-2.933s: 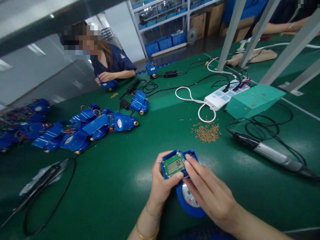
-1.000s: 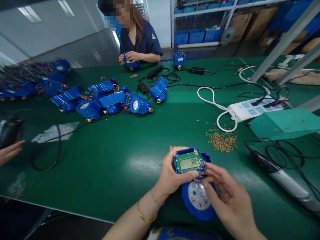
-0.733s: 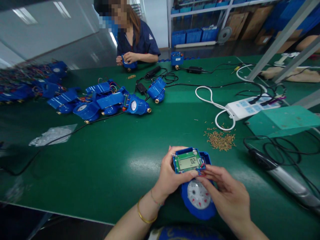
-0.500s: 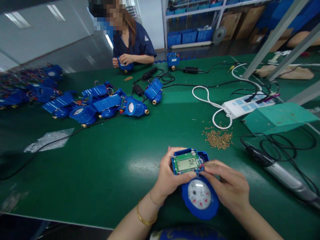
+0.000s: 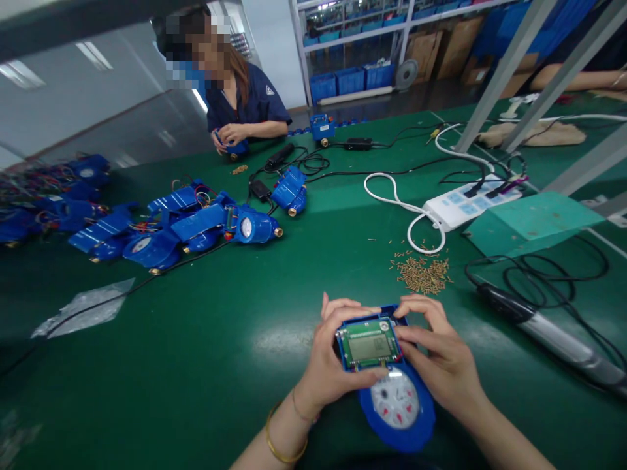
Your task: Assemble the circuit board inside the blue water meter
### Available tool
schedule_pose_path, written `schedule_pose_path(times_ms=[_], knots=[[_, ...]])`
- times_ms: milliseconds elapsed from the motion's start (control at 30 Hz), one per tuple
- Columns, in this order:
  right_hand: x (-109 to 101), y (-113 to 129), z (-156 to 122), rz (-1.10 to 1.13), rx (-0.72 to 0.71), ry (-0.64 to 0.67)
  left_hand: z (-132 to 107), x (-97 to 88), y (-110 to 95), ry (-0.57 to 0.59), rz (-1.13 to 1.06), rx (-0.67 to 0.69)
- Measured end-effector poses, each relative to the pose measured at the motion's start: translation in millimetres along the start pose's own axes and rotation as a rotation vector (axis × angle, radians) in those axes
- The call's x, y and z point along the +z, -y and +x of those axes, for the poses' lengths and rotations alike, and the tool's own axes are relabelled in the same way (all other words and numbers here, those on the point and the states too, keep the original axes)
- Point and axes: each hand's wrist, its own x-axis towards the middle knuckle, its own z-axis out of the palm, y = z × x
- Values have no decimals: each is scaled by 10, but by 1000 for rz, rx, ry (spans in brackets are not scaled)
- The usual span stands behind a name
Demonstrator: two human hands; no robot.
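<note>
Bare L hand [image 5: 326, 365] and R hand [image 5: 438, 352] in narrow grip on both edges of blue-framed green circuit board w/ LCD [image 5: 369, 346], touching top of round blue plastic water meter [image 5: 396, 408], held over green bench mat [image 5: 196, 385], nr loose brass pins [image 5: 424, 274].

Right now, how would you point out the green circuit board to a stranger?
On the green workbench, find the nearest left hand and right hand. Between them sits a blue water meter. The circuit board sits above its dial, exposed, unlike the blue-covered meters farther off.
</note>
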Motion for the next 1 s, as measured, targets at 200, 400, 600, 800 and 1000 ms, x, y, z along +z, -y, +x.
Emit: schedule_pose_path(times_ms=[200, 400, 600, 800, 1000], knots=[[37, 21, -99, 183, 107, -22, 61, -31, -46, 76, 99, 159], [36, 36, -68, 251, 160, -31, 106, -49, -50, 68, 150, 212], [6, 41, -26, 280, 215, 18, 115, -51, -15, 9, 209, 242], [-24, -54, -87, 248, 257, 160, 103, -26, 16, -32, 209, 242], [-18, -99, -152, 219, 282, 158, 96, 9, 10, -36, 173, 299]])
